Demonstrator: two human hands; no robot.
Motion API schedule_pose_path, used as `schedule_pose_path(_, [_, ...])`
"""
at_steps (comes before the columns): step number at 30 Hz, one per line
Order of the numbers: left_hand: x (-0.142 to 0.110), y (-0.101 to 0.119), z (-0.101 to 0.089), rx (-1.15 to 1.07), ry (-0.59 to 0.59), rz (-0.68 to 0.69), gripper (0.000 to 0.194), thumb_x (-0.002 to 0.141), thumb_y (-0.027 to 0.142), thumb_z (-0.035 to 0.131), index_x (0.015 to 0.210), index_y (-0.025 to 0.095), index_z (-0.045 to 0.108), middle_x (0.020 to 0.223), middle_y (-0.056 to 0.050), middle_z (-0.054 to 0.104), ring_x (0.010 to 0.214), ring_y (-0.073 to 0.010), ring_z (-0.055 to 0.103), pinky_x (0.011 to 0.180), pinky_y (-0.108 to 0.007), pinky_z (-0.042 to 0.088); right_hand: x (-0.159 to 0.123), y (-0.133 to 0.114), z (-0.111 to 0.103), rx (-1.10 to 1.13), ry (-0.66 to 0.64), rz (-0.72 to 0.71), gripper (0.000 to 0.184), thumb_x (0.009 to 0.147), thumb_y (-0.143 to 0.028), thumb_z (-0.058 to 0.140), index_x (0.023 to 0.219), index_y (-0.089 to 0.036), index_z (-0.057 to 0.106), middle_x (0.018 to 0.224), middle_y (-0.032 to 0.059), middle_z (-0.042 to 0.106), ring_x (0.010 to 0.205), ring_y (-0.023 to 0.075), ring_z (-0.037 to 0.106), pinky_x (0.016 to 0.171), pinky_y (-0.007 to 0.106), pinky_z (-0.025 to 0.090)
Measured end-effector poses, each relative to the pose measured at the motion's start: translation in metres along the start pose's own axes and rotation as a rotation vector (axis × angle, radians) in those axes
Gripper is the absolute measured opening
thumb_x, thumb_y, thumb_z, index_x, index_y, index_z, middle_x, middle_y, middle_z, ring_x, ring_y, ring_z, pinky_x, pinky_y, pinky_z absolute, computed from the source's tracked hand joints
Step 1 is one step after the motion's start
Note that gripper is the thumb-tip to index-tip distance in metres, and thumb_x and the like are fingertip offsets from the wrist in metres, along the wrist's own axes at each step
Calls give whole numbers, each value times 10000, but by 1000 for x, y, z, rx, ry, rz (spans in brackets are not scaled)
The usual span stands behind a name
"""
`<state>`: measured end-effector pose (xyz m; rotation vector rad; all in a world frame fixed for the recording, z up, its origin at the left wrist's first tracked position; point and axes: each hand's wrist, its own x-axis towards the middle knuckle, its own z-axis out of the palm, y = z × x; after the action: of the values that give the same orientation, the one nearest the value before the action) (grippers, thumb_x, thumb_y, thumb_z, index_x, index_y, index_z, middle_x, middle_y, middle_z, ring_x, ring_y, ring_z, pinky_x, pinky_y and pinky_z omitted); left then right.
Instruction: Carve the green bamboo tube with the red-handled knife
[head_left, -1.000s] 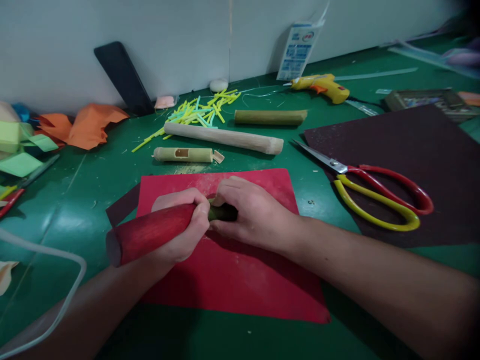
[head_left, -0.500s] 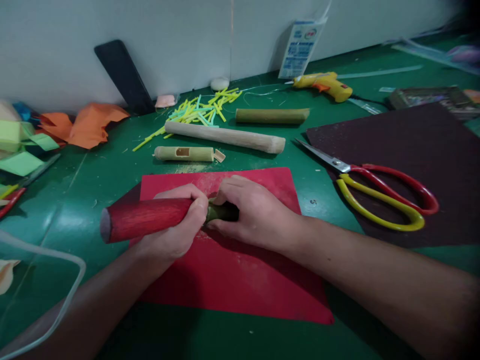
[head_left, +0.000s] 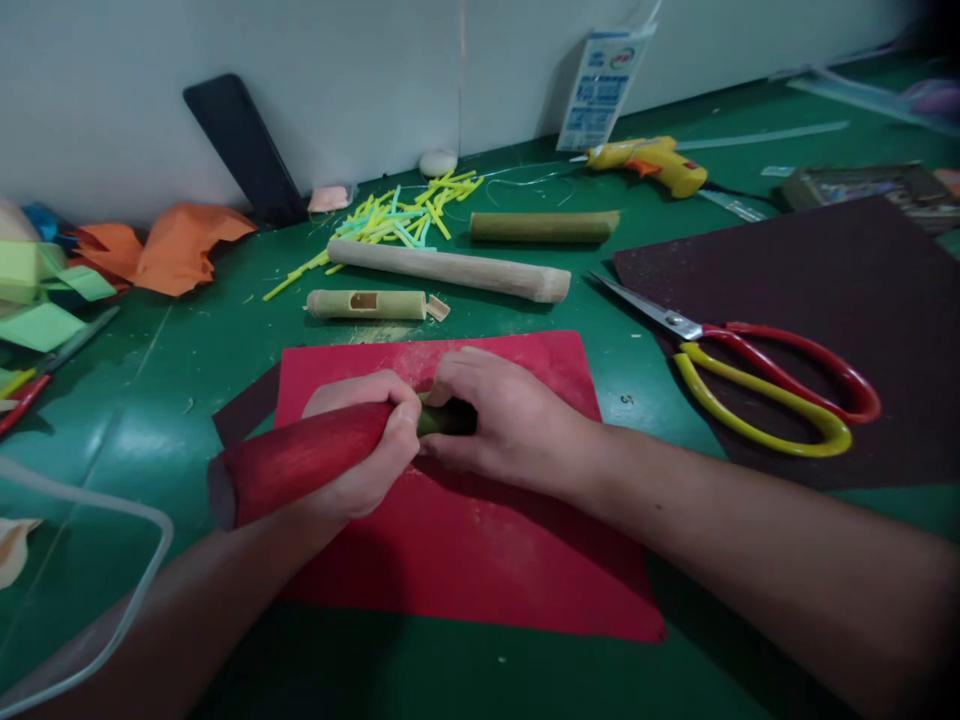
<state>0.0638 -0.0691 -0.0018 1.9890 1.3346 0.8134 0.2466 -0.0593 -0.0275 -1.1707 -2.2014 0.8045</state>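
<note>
My left hand (head_left: 386, 450) is wrapped around the thick red handle (head_left: 300, 460) of a tool, whose working end is hidden by my fingers. Close against it, my right hand (head_left: 510, 420) is closed on a short green bamboo piece (head_left: 444, 416). Both hands work low over a red sheet (head_left: 480, 570) dusted with pale shavings. Just beyond the sheet lies a bamboo tube (head_left: 401, 305) with a rectangular opening, a small chip (head_left: 437, 307) at its end.
A pale stick (head_left: 450, 268) and another bamboo length (head_left: 540, 227) lie behind. Open scissors (head_left: 679, 325) rest partly on a dark sheet (head_left: 810, 270) at right. A yellow glue gun (head_left: 652, 165), cut straws (head_left: 390, 215) and a leaning phone (head_left: 244, 150) line the wall side.
The butt of the red handle has swung down and slightly right, so the handle slants more. My right hand keeps its hold on the bamboo in nearly the same place.
</note>
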Motion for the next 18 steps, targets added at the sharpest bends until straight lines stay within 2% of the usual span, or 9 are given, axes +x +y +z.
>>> schedule_pose_path(5, [-2, -7, -1, -40, -29, 27, 239, 822, 210, 530, 585, 203, 557, 541, 39, 551, 529, -101, 508, 499, -232, 381, 0, -1, -2, 28, -13, 31, 235, 806, -281, 801, 892, -137, 638, 908, 54, 652, 847, 175, 555, 740, 301, 405])
schedule_pose_path(10, [-4, -15, 2, -135, 73, 20, 234, 859, 238, 534, 633, 205, 586, 560, 40, 566, 502, -95, 484, 480, -221, 386, -2, -2, -1, -65, -3, 3, 232, 817, -308, 780, 887, -144, 632, 907, 64, 664, 859, 192, 561, 742, 313, 409])
schedule_pose_path(15, [-3, -15, 1, -126, 32, 57, 232, 879, 216, 536, 654, 203, 592, 570, 46, 575, 504, -85, 478, 483, -207, 389, -5, -3, 1, -145, 60, -85, 258, 798, -277, 761, 961, -138, 617, 986, 93, 669, 916, 215, 560, 768, 324, 423])
schedule_pose_path(18, [-2, -14, -1, -108, 15, 63, 228, 885, 206, 532, 666, 204, 595, 578, 49, 579, 503, -82, 473, 487, -205, 392, -6, -3, 0, -156, 50, -92, 206, 816, -261, 740, 923, -142, 611, 970, 94, 665, 902, 212, 559, 759, 322, 424])
